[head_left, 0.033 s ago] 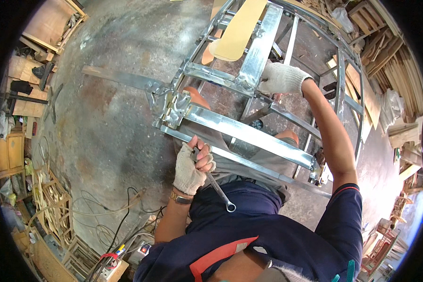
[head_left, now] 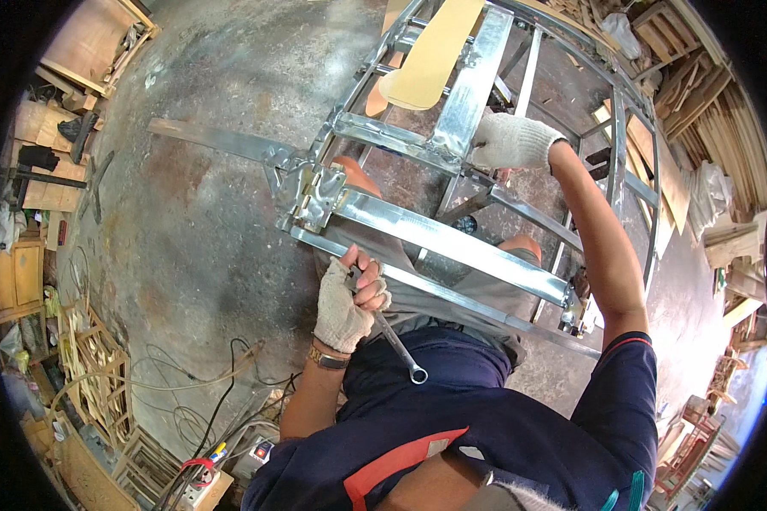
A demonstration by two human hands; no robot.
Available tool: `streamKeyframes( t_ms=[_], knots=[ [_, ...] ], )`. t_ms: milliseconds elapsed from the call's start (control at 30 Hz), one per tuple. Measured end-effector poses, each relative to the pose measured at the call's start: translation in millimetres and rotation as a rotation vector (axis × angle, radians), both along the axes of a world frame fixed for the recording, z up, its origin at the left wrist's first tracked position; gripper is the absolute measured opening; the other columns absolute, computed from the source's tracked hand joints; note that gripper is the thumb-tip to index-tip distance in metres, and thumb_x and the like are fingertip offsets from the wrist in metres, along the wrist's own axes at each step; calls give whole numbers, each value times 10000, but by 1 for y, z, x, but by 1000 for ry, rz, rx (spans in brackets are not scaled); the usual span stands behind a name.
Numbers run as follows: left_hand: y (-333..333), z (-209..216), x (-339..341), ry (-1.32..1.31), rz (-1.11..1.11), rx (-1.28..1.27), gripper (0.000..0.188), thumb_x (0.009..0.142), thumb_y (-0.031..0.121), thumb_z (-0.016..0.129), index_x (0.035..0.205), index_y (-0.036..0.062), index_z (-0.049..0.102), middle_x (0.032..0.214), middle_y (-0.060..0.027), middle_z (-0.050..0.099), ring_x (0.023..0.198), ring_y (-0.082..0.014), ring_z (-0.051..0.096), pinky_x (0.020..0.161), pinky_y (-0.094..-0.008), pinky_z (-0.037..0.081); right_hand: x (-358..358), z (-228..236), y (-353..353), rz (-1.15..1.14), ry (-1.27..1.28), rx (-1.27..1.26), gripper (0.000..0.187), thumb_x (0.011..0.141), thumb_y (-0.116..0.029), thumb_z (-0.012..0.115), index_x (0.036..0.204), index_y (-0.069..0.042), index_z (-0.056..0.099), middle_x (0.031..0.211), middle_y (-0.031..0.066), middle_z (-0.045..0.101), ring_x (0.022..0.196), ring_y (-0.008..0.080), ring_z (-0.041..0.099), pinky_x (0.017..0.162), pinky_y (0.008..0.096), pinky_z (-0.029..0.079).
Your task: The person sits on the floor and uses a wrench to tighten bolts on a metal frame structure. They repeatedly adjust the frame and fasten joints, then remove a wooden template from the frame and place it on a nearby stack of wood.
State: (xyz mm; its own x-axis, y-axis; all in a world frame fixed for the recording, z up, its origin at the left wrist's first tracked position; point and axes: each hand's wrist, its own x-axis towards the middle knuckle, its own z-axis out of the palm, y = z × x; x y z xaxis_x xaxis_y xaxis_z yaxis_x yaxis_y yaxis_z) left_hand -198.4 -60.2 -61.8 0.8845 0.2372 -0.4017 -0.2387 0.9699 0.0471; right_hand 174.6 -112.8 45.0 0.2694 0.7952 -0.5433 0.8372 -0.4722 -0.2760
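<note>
Upper end of spanner (head_left: 394, 341) hidden inside gloved left hand (head_left: 347, 302); jaw at that end not visible. Palm and fingertips of right hand (head_left: 513, 141) hidden against metal frame (head_left: 452, 243), grip unclear. Bolt or nut under spanner: cannot tell. Knees and lap partly covered by frame rails. Far end of frame cut off at top edge, also tan board (head_left: 430, 55). Hinge bracket (head_left: 311, 194) detail too small to read. Clutter at left rim (head_left: 43, 153) bent, blurred. Own torso cut off at bottom edge.

Knit fingerless-looking gloves, a wristband (head_left: 326, 358), navy short-sleeved shirt (head_left: 486, 426) with red trim.
</note>
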Motion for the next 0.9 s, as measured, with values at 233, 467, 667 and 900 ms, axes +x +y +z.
streamKeyframes(
  t_ms=[233, 467, 667, 900],
  knots=[
    [4, 0, 2, 30, -2, 34, 365, 1163, 362, 450, 974, 79, 583, 703, 21, 444, 458, -60, 267, 449, -248, 250, 3, 11, 2, -35, 89, -81, 366, 922, -298, 602, 856, 31, 748, 645, 99, 690, 569, 175, 704, 515, 319, 568],
    [5, -4, 6, 42, -24, 42, 363, 1156, 375, 463, 968, 87, 578, 705, 29, 435, 462, -63, 266, 462, -253, 263, 20, -16, -10, -193, 197, -17, 327, 945, -249, 607, 930, 50, 738, 714, 115, 734, 596, 167, 725, 518, 294, 590],
    [7, 0, 6, 44, -22, 58, 351, 1152, 373, 473, 959, 94, 561, 709, 32, 425, 466, -61, 266, 469, -248, 256, -10, 15, -1, -47, 5, 18, 352, 899, -208, 569, 918, 108, 724, 731, 190, 724, 656, 242, 753, 634, 389, 611],
    [7, 12, 10, 63, -63, 92, 331, 1146, 374, 495, 952, 110, 544, 708, 46, 402, 472, -50, 263, 468, -233, 243, -3, 16, -20, -106, -283, 266, 338, 861, -231, 585, 950, 56, 740, 797, 246, 711, 741, 372, 733, 739, 457, 584]
  ],
)
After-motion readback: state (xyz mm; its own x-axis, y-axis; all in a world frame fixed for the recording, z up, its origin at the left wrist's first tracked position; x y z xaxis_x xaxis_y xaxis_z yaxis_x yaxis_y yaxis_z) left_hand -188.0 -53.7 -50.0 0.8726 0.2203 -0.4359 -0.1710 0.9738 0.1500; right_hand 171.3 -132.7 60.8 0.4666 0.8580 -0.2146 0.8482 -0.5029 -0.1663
